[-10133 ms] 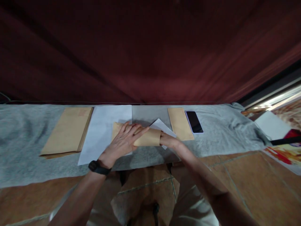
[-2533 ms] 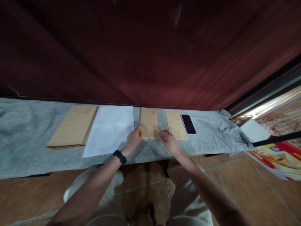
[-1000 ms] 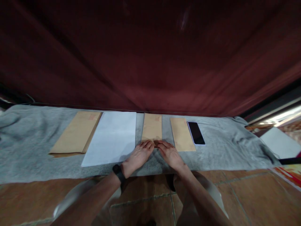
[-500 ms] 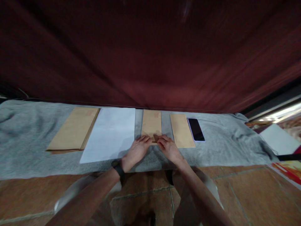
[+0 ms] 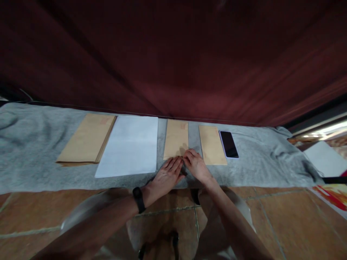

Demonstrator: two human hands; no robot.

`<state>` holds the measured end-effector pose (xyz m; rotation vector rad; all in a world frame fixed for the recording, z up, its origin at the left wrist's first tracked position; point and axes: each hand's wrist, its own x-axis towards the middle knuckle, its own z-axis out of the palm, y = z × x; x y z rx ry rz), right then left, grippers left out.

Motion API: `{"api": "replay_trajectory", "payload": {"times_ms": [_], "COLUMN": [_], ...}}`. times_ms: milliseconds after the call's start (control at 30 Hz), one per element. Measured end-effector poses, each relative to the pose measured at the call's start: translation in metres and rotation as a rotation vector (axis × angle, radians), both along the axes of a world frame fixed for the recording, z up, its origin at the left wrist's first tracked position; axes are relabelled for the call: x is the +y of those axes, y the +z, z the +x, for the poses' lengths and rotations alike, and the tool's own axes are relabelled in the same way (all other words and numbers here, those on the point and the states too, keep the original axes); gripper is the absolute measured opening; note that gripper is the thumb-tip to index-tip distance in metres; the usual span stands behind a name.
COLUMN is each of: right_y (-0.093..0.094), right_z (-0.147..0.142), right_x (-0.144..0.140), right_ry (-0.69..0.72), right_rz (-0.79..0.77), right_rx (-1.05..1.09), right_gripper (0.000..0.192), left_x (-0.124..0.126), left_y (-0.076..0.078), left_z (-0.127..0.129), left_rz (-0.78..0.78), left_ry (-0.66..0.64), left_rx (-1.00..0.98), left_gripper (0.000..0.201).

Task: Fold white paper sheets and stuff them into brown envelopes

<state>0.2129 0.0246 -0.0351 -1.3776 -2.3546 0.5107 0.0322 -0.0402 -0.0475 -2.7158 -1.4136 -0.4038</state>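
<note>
The brown envelope (image 5: 176, 139) lay flat on the grey cloth (image 5: 260, 155) in front of the person, between the white paper (image 5: 128, 144) on its left and a smaller-looking envelope (image 5: 213, 145) on its right. Its long axis ran away from the body, nearly straight, with the far short end towards the dark red curtain (image 5: 173, 72) and the near short end at the fingers; faint red print marked the far right corner. The left hand (image 5: 169, 174) rested palm down with fingers stretched out over the near edge, not clenched, a black wristband (image 5: 139, 199) behind it. The right hand (image 5: 195, 164) had its fingers bent at the near right corner, though whether they pinched the paper could not be told. The smaller-looking envelope and the phone (image 5: 229, 144) beside it slanted, far ends leftward; the envelope stack (image 5: 88, 139) beyond the white paper leaned its far end rightward.
</note>
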Motion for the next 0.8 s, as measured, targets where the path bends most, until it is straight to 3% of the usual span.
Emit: {"api": "replay_trajectory", "payload": {"times_ms": [167,300,533,800], "right_y": [-0.004,-0.011,-0.015,-0.020], "right_z": [-0.011,-0.027,-0.031,-0.018], "right_x": [-0.015,-0.036,-0.051,-0.049], "right_ry": [-0.017,0.066,0.135,0.150], "right_rz": [0.026,-0.044,-0.013,0.081], "right_rx": [0.133,0.232,0.087,-0.031], "right_gripper": [0.036,0.048,0.057,0.059], "left_x": [-0.002,-0.004,-0.010,-0.013], "left_y": [0.002,0.000,-0.011,-0.005], "left_z": [-0.002,-0.001,-0.002,-0.010], "left_rz": [-0.079,-0.143,-0.101,-0.073], "left_ry": [0.028,0.062,0.141,0.226], "left_rx": [0.014,0.042,0.014,-0.028], "left_gripper": [0.054,0.051,0.061,0.063]}}
